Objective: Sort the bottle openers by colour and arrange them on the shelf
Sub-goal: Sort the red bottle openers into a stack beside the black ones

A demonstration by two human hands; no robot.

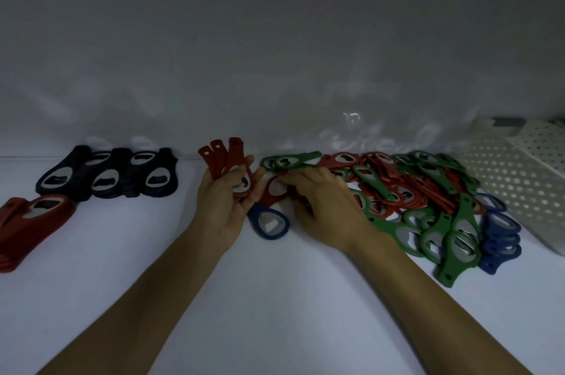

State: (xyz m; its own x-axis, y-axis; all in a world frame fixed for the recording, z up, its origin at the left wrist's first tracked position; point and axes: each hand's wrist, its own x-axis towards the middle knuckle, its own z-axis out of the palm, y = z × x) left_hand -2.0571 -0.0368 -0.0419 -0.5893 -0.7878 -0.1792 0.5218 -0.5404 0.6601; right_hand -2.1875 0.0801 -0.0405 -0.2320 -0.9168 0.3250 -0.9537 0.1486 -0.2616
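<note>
Bottle openers (428,197) lie mostly in a mixed heap of red, green and blue at the right of the white shelf (275,298), close to its back wall. A perforated white basket (519,179) stands just beyond them at the far right. In the head view, sorted groups already sit at the left: a row of dark openers (107,173) at the far left against the wall, and nearer, a red stack (33,222) at the left edge. The left hand (223,200) is raised near the middle, fingers curled round a fan of red openers (223,157) with the handles pointing up. The right hand (321,194) lies palm down at the heap's left edge. Its fingers are curled over the handle of a single red opener (273,191), apparently pinching it, though the hand hides the contact itself. A loose blue opener (269,223) lies just near of that one, between the two hands. The step in hand looks like gathering reds from the heap. The next move likely calls for drawing this red one clear of the blue and green neighbours and slipping it into the fan, aligned the same way. The green and blue sorting is not yet done.
</note>
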